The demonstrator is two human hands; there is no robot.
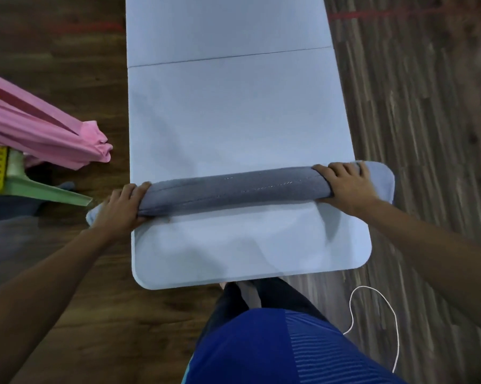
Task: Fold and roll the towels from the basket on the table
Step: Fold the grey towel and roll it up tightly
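The one camera sits on my head, looking steeply down and forward along the tabletop (233, 120). It is close: my forearms enter from the bottom corners, my torso below, floor (417, 120) either side.

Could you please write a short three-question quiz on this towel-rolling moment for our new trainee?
1. True or false: the grey towel lies flat and unrolled on the table.
2. Where do the left hand and right hand rest? A) both at the roll's middle B) one at each end C) off the towel
3. What colour is the cloth beside the table?

Key: 1. False, it is rolled. 2. B. 3. Pink.
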